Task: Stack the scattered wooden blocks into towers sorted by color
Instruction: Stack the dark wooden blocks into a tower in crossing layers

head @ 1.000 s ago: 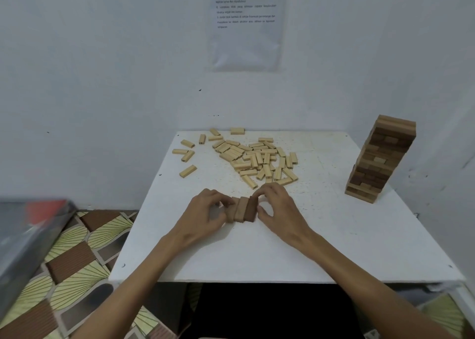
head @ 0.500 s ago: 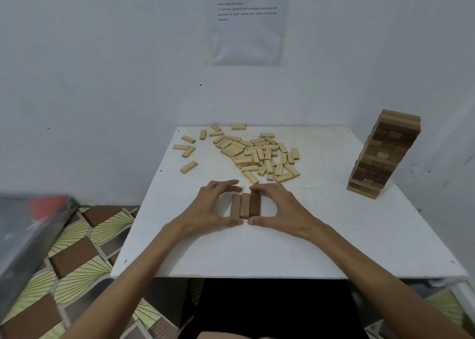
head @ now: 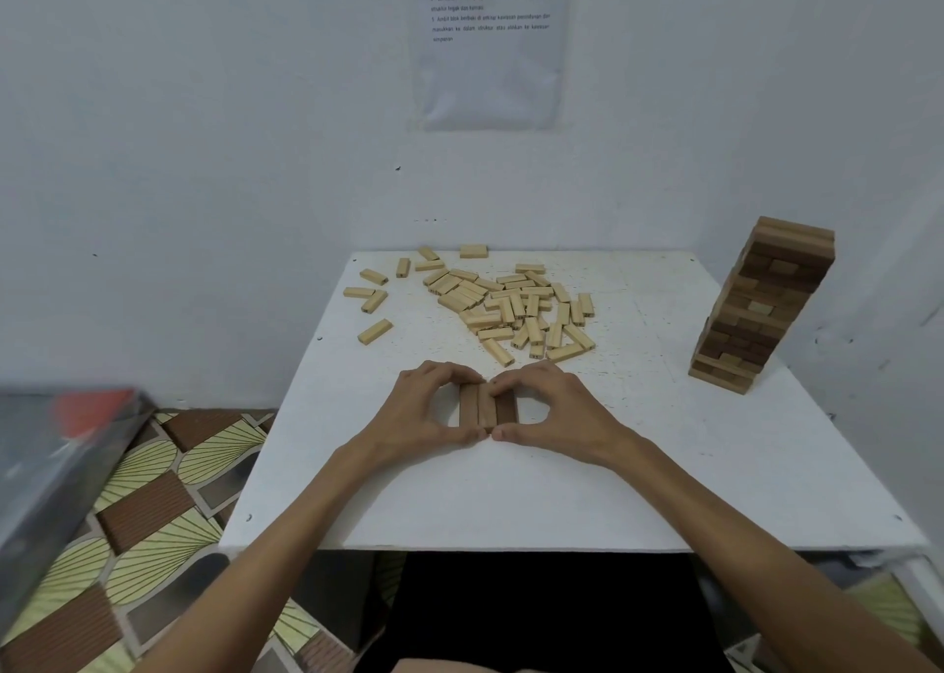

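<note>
Three brown blocks [head: 488, 408] lie side by side on the white table [head: 511, 493], their long sides pointing away from me. My left hand [head: 429, 409] curls round their left side, fingertips at the far ends and thumb at the near ends. My right hand [head: 554, 409] mirrors it on the right side, so both hands squeeze the row together. A pile of light-coloured blocks [head: 516, 310] is scattered behind the hands. A tall tower of brown blocks [head: 761, 304] stands at the table's right edge.
A few stray light blocks [head: 374, 331] lie at the table's left rear. Walls close in behind and on the right. A paper sheet [head: 490, 39] hangs on the back wall. A grey box [head: 56, 468] sits left, over patterned floor.
The hands have straightened the three brown blocks from a skewed bunch into a neat row and closed in round both ends. The view has tilted slightly.
</note>
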Tool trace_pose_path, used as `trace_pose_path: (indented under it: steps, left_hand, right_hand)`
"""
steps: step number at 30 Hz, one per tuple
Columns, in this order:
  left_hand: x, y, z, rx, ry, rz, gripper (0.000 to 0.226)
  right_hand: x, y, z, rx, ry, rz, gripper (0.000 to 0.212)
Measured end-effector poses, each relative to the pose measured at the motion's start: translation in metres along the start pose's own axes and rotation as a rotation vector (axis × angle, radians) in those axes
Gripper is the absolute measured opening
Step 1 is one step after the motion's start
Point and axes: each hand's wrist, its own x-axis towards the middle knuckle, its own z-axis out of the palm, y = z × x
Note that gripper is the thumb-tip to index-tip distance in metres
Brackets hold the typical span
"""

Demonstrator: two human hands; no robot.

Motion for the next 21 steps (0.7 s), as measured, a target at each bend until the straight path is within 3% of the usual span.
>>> trace_pose_path:
  steps: [21]
  left_hand:
    - [0.005,0.007,-0.009,-0.184,-0.002,0.029,0.044]
  right_hand:
    - [0.002,-0.008,-0.006,0.027,0.033,-0.05,0.047]
